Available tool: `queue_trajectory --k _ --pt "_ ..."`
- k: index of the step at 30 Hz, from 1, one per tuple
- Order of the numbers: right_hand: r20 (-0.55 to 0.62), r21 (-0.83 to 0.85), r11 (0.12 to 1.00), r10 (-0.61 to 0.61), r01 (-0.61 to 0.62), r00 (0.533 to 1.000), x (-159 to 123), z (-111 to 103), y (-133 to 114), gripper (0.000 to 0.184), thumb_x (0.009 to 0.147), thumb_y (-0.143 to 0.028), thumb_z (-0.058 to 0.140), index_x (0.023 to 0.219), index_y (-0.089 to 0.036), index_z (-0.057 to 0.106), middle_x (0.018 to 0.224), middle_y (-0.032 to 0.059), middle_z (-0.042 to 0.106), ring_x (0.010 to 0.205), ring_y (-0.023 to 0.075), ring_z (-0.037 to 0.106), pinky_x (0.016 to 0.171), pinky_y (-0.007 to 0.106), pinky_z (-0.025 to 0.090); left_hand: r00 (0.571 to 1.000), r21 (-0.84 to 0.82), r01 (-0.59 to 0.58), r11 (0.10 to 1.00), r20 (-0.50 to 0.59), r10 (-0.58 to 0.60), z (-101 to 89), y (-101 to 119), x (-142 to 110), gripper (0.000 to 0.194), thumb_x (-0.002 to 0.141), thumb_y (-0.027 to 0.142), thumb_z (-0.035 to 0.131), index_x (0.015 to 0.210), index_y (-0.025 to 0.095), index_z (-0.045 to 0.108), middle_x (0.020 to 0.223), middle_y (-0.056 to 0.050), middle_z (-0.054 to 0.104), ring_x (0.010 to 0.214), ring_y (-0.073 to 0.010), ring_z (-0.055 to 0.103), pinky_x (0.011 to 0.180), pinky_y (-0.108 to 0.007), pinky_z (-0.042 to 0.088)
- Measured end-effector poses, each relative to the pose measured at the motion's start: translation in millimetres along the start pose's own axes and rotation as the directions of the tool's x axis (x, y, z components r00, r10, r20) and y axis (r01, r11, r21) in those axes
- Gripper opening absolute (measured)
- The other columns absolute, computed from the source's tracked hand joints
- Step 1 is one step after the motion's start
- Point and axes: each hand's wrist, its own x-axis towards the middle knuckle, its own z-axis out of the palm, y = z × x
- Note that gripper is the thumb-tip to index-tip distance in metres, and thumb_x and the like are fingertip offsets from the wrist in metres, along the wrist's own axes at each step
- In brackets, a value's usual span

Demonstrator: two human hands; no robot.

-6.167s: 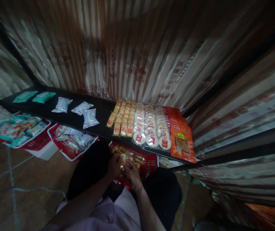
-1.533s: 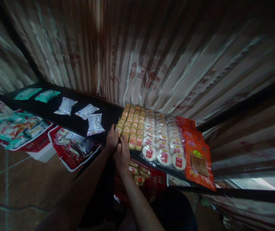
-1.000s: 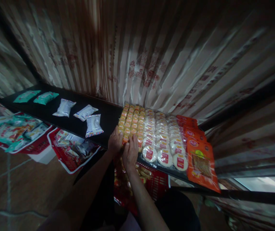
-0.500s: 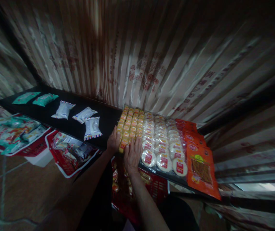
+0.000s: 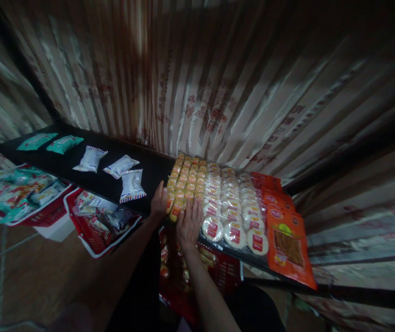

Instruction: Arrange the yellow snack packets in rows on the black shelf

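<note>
- The left hand (image 5: pixel 158 200) has just slid a bit away from the yellow snacks (image 5: pixel 185 180), so more of their left side shows.
- Each grip is loose: the right hand (image 5: pixel 189 226) lies flat on their near end, and the left is just beside them.
- They sit on the black shelf (image 5: pixel 156 166), in long rows pointing at the curtain (image 5: pixel 197 69).

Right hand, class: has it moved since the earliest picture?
Yes: against the black shelf, the right hand has moved forward, from the red basket onto the yellow packets.
</note>
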Motion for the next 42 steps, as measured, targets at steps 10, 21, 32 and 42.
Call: queue_trajectory --k 10,21,32,42 --pt "-0.013 -0.005 1.0 -0.014 0.014 1.0 0 3 1 0.045 0.094 -0.025 0.03 0.135 -0.009 0.04 0.144 0.0199 0.037 0.139 0.027 0.019 0.106 0.055 0.027 0.979 0.147 -0.179 0.973 0.127 0.16 3.8 5 2 0.049 0.095 0.033 0.019 0.137 0.012 0.035 0.137 -0.017 0.048 0.128 -0.022 0.045 0.105 -0.04 0.04" --pt "0.022 0.01 1.0 0.016 -0.016 1.0 -1 0 0 0.046 0.094 -0.027 0.03 0.136 -0.012 0.039 0.145 0.0187 0.037 0.139 0.0272 0.02 0.105 0.057 0.027 1.0 0.056 -0.013 0.998 -0.018 0.014 -0.3 8 0 0.053 0.095 0.038 0.021 0.136 0.01 0.038 0.138 -0.016 0.048 0.129 -0.0198 0.044 0.108 -0.038 0.037" --pt "0.002 0.181 0.981 -0.068 0.067 0.998 -30 -32 0 0.045 0.093 -0.025 0.033 0.136 -0.012 0.04 0.144 0.0182 0.039 0.139 0.0261 0.023 0.105 0.057 0.032 0.987 0.03 0.039 0.999 -0.155 -0.034 -14.6 6 -29 0.049 0.094 0.033 0.023 0.13 0.006 0.044 0.135 -0.02 0.049 0.129 -0.0225 0.043 0.109 -0.044 0.036" --pt "0.753 0.36 0.789 0.069 -0.498 0.654 -171 -137 27 0.04 0.084 -0.049 0.047 0.104 -0.023 0.069 0.098 0.0098 0.072 0.101 0.0271 0.064 0.084 0.038 0.053 0.982 0.102 -0.026 0.994 -0.184 0.044 -26.5 13 -133 0.036 0.09 0.022 0.034 0.122 0.017 0.049 0.13 -0.014 0.053 0.124 -0.0217 0.048 0.104 -0.047 0.042"
